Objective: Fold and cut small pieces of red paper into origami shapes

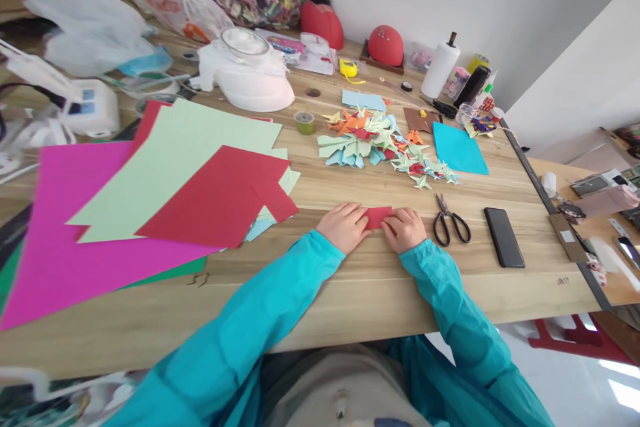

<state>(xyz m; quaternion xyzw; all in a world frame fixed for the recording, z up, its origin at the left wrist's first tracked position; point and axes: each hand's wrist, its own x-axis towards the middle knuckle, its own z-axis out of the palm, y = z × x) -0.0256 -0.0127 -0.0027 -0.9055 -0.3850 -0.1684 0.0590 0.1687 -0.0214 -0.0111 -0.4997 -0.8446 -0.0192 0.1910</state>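
Observation:
A small red piece of paper [379, 217] lies on the wooden table between my hands. My left hand [344, 225] presses its left end with the fingers together. At the right end, the fingers of my right hand [404, 228] are closed on the paper's edge. Black-handled scissors [451, 223] rest just right of my right hand. Beyond my hands spreads a pile of folded paper shapes [373, 137] in pale green, orange, blue and red. To the left lie large sheets of red paper [210, 203], pale green paper [165, 160] and magenta paper [75, 213].
A black phone [504, 237] lies at the right. Behind the folded shapes are a turquoise sheet [459, 149], a yellow tape measure [348, 67] and red domes [385, 45]. A roll of tape [305, 123] sits near the paper stack, with plastic bags [95, 27] at the back left.

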